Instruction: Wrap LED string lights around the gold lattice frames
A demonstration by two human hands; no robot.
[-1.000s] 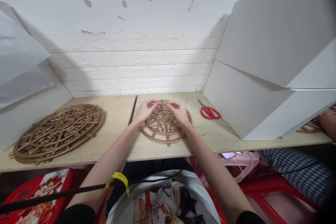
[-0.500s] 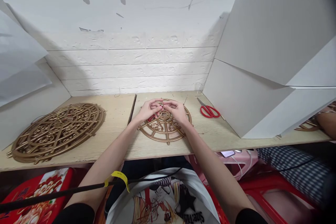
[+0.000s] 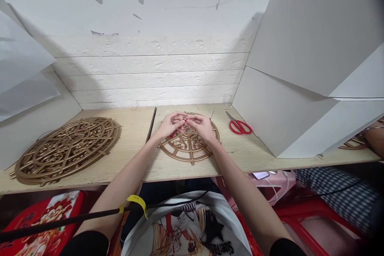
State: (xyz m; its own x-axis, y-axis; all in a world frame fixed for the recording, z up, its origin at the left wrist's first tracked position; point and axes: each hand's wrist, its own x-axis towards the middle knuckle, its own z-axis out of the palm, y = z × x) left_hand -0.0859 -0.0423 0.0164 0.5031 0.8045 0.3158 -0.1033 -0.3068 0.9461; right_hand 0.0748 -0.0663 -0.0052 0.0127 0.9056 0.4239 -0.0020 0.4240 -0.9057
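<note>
A round gold openwork disc [image 3: 186, 150] lies flat on the wooden bench in front of me. Both my hands rest over its far half, fingertips meeting above its hub. My left hand [image 3: 169, 125] is closed in a pinch, with a small red piece showing under its fingers. My right hand [image 3: 203, 126] is also pinched, its fingertips touching those of the left. What the fingers grip is too small to name.
A stack of larger gold openwork discs [image 3: 66, 149] lies at the left of the bench. Red-handled scissors [image 3: 238, 125] lie to the right of the disc. White boards [image 3: 288, 116] wall off the right side; another person's arm [image 3: 375, 140] shows beyond them.
My hands have drawn closer together over the disc's hub, from apart to fingertips touching. A small red piece now shows under the left fingers.
</note>
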